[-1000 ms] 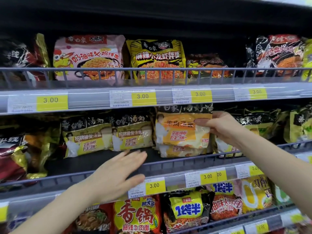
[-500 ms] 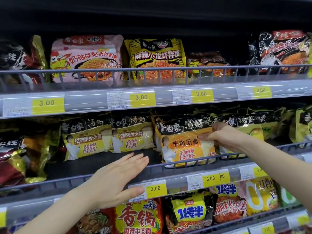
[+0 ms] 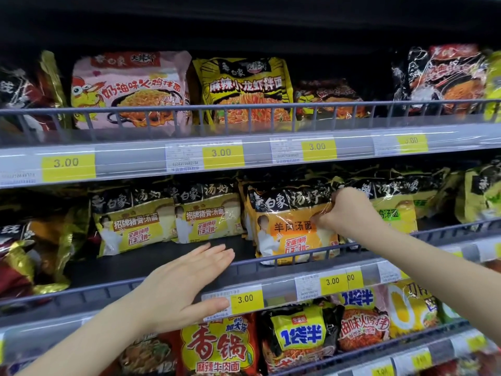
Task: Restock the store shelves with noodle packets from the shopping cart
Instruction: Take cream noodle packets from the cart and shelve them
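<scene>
Pinching the orange noodle packet (image 3: 291,229) in my right hand (image 3: 345,213), I stand it behind the shelf rail (image 3: 298,255); my left hand (image 3: 184,286) hovers flat and empty before that rail. Bare shelf beside this packet suggests more restocking remains; the cart is out of view.

Orange-and-black noodle packet (image 3: 291,226) upright on middle shelf (image 3: 151,263), leaning on front rail, its upper right corner pinched by right hand (image 3: 344,210); two yellow-and-black packets (image 3: 168,218) stand further back, above and beyond flat left hand (image 3: 184,286); bare dark shelf floor between fingertips and them.
</scene>
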`<state>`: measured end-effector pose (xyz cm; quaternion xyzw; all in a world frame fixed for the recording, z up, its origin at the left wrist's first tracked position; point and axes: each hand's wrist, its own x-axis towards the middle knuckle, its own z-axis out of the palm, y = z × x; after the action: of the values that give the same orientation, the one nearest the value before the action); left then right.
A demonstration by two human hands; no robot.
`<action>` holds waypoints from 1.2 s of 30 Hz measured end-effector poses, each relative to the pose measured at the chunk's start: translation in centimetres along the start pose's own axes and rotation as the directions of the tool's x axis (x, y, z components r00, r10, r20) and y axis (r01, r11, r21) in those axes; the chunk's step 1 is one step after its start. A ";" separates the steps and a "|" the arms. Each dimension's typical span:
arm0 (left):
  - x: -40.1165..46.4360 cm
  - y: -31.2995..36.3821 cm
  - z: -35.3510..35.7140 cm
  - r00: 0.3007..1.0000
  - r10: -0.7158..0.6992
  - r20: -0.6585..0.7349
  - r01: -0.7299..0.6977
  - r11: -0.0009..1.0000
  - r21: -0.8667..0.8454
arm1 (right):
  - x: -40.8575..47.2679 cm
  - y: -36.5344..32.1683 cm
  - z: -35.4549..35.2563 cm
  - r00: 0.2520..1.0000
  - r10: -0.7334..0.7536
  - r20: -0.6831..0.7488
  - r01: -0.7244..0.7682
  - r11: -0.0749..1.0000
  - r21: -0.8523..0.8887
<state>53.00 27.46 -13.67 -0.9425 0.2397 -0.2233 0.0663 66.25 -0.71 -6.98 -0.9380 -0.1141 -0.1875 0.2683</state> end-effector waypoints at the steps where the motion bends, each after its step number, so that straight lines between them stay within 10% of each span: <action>1: 0.0 0.0 0.0 1.000 -0.002 0.007 0.002 1.000 -0.010 | -0.4 -0.2 0.0 0.999 -0.014 -0.036 0.012 0.999 -0.039; 8: 0.0 0.0 -0.2 0.998 -0.003 0.056 0.008 0.996 -0.085 | -2.5 -0.9 1.0 0.932 -0.323 -0.163 0.144 0.744 -0.653; 13: 0.3 0.5 -1.8 0.987 0.014 0.159 -0.019 0.999 0.033 | -3.2 0.1 0.8 0.871 -0.491 0.016 0.365 0.624 -0.691; 23: -0.9 0.7 -8.0 0.891 -0.183 0.416 0.223 0.974 -0.048 | -7.5 -8.6 -1.6 0.784 -0.521 0.336 0.620 0.643 -0.450; 36: -14.9 1.0 -18.9 0.642 -0.700 0.311 0.695 0.704 0.150 | -8.2 -22.3 3.8 0.343 -0.832 0.436 0.916 0.400 0.042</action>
<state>32.33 33.36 -2.83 -0.9849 -0.1590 -0.0648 0.0240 52.96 18.90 -3.06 -0.7665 -0.6305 -0.1223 -0.0042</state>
